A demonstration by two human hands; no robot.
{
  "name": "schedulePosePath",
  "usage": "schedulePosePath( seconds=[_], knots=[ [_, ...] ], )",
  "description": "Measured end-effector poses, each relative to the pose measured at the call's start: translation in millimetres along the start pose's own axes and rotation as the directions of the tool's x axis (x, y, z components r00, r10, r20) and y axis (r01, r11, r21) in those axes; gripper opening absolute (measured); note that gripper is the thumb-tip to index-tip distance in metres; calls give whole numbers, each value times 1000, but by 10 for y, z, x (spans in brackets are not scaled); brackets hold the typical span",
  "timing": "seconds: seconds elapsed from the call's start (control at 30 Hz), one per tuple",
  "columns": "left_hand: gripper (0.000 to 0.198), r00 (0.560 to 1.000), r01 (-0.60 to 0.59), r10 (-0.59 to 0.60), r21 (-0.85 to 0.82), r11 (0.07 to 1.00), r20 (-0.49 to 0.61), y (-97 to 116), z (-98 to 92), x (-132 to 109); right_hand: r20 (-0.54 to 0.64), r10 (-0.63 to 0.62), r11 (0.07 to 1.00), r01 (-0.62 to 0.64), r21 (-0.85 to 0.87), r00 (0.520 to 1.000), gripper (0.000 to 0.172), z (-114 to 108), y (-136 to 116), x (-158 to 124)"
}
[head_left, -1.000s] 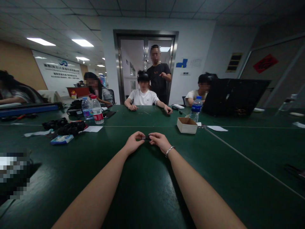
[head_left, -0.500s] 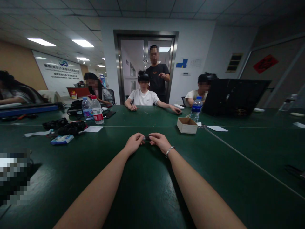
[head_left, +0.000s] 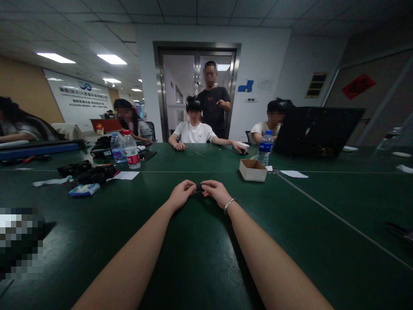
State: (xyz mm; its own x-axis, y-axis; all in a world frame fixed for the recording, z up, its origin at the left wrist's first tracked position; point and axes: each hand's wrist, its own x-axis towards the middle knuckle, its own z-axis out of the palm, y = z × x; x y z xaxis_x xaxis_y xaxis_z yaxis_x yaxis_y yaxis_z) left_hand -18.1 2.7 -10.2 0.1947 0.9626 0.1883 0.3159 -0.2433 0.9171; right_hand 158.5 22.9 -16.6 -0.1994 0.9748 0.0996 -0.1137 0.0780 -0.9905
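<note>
Both my hands meet over the green table (head_left: pixel 193 249), each with fingers pinched together. Between them is a small black object (head_left: pixel 199 187), mostly covered by the fingertips, so its kind cannot be made out. My left hand (head_left: pixel 182 193) grips its left end between thumb and fingers. At the other end, my right hand (head_left: pixel 217 192) pinches it the same way. A silver bracelet (head_left: pixel 229 206) circles my right wrist.
An open cardboard box (head_left: pixel 253 171) stands right of my hands, with a blue-labelled water bottle (head_left: pixel 266 148) behind it. To the left lie a tissue pack (head_left: pixel 84 190), black gear (head_left: pixel 97 174) and two bottles (head_left: pixel 131 153). Across the table sits a person (head_left: pixel 193 131) in white.
A pale glint at my left fingertips has gone, and the gap there now looks dark. My hands have hardly moved.
</note>
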Motion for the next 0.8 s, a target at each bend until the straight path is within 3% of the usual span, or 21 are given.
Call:
schedulePosePath(
  seconds=[0.6, 0.8],
  knots=[
    [25, 990, -126, 128, 37, 991, -54, 0, -17, -6, -18, 5, 1000, -4, 15, 1000, 14, 19, -17, -7],
    [33, 997, -40, 39, -21, 999, -70, -27, 15, 20, -31, 5, 1000, -5, 12, 1000, 14, 32, -17, -13]
  ],
)
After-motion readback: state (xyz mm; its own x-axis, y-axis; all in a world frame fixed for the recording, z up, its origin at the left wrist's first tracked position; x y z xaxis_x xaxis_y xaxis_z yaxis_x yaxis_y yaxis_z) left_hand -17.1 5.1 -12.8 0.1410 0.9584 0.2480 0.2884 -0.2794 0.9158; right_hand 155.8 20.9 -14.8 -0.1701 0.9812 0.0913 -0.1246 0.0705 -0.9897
